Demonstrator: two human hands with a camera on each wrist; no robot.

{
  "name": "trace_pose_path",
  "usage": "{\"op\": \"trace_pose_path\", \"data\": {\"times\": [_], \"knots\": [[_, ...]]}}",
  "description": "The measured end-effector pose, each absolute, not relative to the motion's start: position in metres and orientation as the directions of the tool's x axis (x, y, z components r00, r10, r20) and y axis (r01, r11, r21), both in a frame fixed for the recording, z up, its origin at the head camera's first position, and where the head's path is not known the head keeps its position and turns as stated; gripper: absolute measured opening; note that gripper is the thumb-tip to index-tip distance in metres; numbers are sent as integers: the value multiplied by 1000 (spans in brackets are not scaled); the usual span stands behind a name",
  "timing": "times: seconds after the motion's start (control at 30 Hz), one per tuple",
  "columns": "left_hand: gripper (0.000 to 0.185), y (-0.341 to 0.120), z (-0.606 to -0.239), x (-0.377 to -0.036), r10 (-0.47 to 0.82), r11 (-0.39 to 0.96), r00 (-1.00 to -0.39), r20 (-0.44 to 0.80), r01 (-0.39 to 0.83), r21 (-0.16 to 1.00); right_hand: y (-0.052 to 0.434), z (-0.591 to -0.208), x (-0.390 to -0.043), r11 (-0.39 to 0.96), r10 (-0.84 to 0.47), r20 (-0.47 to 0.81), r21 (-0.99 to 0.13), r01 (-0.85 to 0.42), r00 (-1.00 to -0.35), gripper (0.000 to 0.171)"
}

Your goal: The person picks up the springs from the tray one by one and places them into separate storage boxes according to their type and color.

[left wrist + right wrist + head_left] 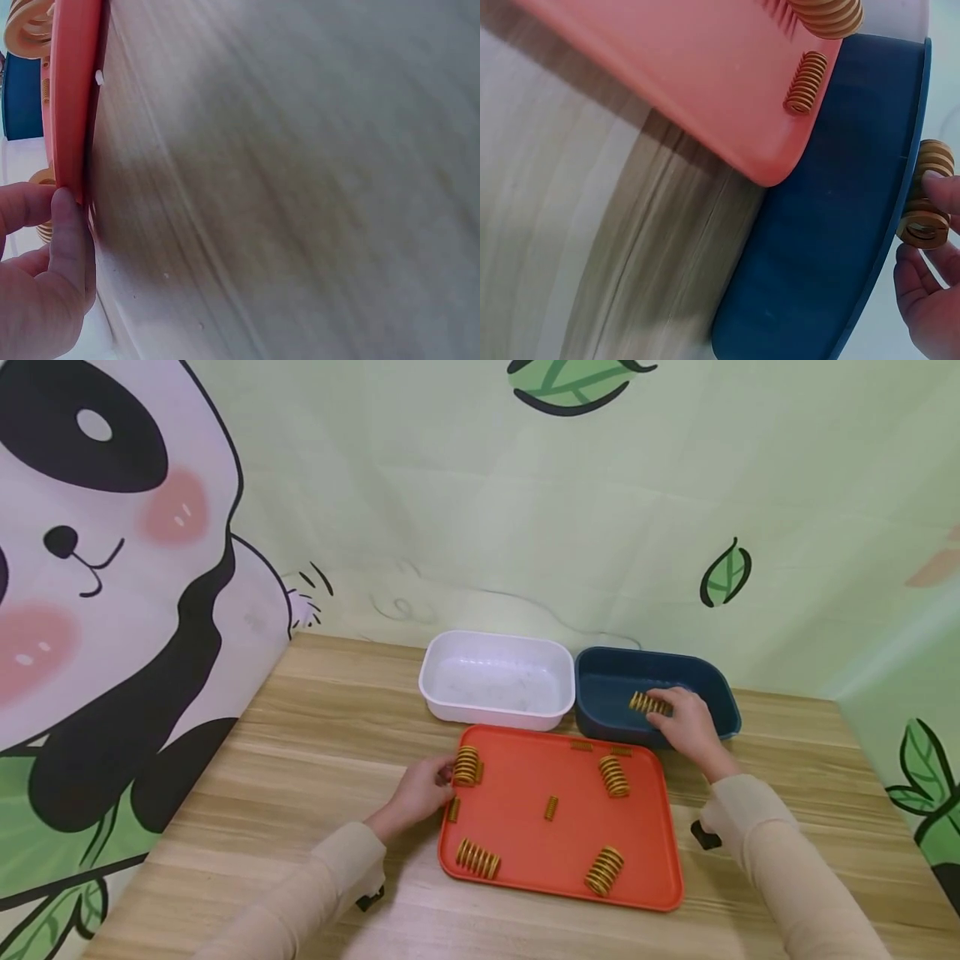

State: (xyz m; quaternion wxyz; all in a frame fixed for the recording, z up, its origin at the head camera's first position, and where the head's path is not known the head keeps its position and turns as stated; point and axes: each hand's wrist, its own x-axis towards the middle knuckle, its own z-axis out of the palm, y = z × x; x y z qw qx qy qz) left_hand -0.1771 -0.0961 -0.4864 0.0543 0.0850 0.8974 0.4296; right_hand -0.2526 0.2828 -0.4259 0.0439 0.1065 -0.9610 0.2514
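My right hand [686, 724] holds a large yellow coil spring [649, 703] over the dark blue bin [600, 727]; in the right wrist view the same spring [928, 169] shows just past the bin's rim, thumb along its coils. At the left edge of the red tray [517, 852], my left hand [420, 789] pinches the rim, with a large spring [466, 766] close to the fingertips. On the tray lie other large springs [477, 858] and several small springs [551, 808], some of them near its edges.
A white bin [497, 720] stands left of the blue one, behind the tray. All sit on a wood-grain table [322, 735]. Behind rises a light green backdrop [420, 485] with a painted panda at left.
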Motion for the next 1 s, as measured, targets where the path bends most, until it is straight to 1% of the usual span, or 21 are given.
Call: {"op": "trace_pose_path", "data": {"times": [0.47, 0.77, 1.0], "knots": [[48, -97, -488, -178, 201, 616, -979, -18, 112, 780, 280, -433, -266, 840, -155, 58, -518, -163, -986, 37], [49, -98, -485, -177, 195, 631, -981, -9, 118, 766, 274, -432, -281, 830, -135, -23, -549, -100, -991, 39], [48, -97, -485, -177, 200, 629, -980, -16, 116, 768, 269, -436, -288, 825, -124, -39, -559, -81, -992, 38]]}}
